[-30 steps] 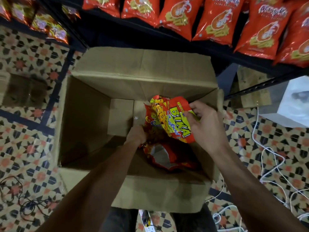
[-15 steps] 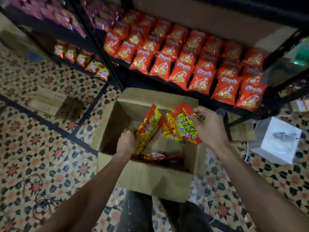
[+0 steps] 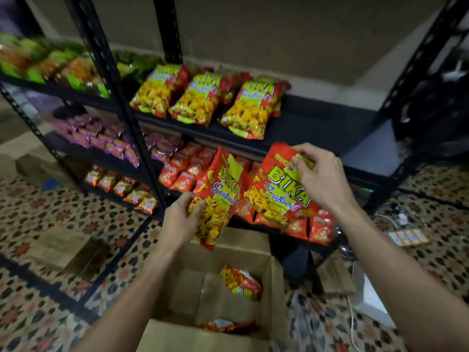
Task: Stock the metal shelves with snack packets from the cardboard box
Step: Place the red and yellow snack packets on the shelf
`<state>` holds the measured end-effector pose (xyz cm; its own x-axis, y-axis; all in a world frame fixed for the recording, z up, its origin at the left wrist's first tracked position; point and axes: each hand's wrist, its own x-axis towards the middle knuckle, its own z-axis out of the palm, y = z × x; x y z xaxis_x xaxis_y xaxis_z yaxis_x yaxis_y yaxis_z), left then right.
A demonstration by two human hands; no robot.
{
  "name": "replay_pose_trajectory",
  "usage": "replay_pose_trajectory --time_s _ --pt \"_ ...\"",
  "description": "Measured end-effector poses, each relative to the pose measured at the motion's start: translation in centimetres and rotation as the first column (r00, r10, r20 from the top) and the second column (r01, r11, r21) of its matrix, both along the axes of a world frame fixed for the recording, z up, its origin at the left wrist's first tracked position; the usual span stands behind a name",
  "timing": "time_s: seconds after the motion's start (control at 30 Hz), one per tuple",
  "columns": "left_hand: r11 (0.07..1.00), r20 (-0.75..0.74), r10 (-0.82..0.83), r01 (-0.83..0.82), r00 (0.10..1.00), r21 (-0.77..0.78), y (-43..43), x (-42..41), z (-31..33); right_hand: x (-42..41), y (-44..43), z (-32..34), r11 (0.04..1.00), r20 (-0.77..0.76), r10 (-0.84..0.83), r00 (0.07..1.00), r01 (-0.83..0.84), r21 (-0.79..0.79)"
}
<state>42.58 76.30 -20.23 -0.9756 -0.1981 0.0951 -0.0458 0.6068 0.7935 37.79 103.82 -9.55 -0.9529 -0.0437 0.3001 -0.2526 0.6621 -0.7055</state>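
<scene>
Both hands were mid-carry above the cardboard box [image 3: 275, 288]: the left hand [image 3: 180, 218] gripped one Bika packet [image 3: 222, 196] by its lower side, the right hand [image 3: 321, 177] pinched a second packet [image 3: 279, 194] at its top corner. Next, I reckoned, both belonged on the bare right end of the shelf [image 3: 326, 123], beside the matching row [image 3: 196, 101].

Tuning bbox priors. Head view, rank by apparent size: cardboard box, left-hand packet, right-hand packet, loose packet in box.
1. cardboard box
2. right-hand packet and left-hand packet: about alike, not ranked
3. loose packet in box; it lies farther from the camera, so unsure
</scene>
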Motion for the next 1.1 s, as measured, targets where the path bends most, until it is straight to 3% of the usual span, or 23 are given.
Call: replay_pose_trajectory --time_s 0.2,0.4,0.7,0.9,1.0,1.1 --pt "0.997 -0.195 -0.043 0.054 0.980 0.052 1.7 -2.4 6.2 -2.3 2.8 7.4 0.993 -0.170 -0.117 0.978 0.115 -0.018" --pt "0.996 -0.347 0.038 -0.009 0.937 0.084 3.9 -5.4 9.6 -7.1 6.2 11.3 0.993 -0.155 -0.120 0.981 0.117 -0.027" --pt "0.964 -0.340 0.167 -0.080 0.926 0.255 8.7 -11.1 12.0 -18.3 10.1 10.3 0.990 -0.075 -0.053 0.996 0.063 0.128" --pt "0.952 -0.350 0.176 -0.069 0.920 0.297 11.0 -13.3 12.7 -22.4 11.6 9.0 0.970 0.032 -0.140 0.990 0.131 0.203" --pt "0.948 -0.330 0.191 -0.087 0.925 0.306 11.7 -14.4 12.9 -23.7 11.5 9.0 0.942 0.138 -0.174 0.975 0.123 0.313" --pt "0.939 -0.314 0.183 -0.072 0.932 0.336 12.0 -15.2 12.6 -24.5 11.2 9.1 0.947 0.152 -0.202 0.968 0.153 0.281"
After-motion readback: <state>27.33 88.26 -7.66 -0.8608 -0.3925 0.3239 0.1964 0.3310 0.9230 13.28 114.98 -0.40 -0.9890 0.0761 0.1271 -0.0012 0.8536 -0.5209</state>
